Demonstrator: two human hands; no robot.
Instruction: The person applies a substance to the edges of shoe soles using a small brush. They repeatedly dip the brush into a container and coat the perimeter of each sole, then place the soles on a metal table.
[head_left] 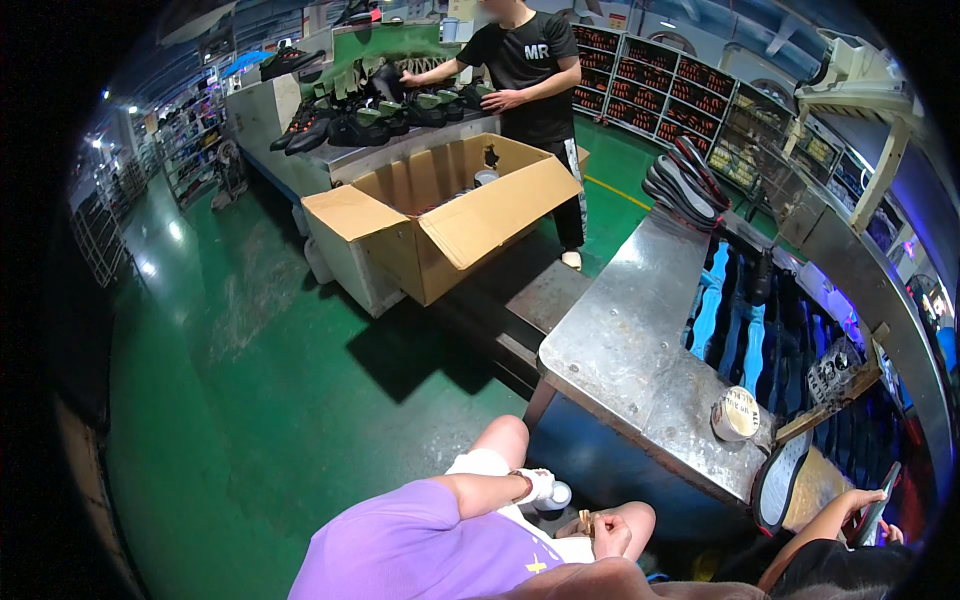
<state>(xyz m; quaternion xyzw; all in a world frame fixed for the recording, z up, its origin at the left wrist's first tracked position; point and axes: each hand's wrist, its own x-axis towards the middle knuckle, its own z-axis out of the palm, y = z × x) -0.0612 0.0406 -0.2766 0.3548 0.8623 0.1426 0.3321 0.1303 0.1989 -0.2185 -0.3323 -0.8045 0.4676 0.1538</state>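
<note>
Near the bottom centre, my left hand (pixel 537 487) wears a white glove and is closed on a small white container (pixel 559 495) by my knees. My bare right hand (pixel 610 538) pinches a small tan piece (pixel 584 520) above my lap; its exact kind is too small to tell. On the corner of the metal table (pixel 640 340) stands a round white tub (pixel 737 414) with handwriting on its lid. Beside it, a shoe sole (pixel 780 485) with a white and dark edge leans at the table's side.
A large open cardboard box (pixel 420 260) sits ahead, below a bench with several black shoes (pixel 360 125). A standing person in black (pixel 530 70) handles them. Stacked soles (pixel 685 190) lie on the table's far end. At right, a co-worker's hand (pixel 862 500) grips a sole.
</note>
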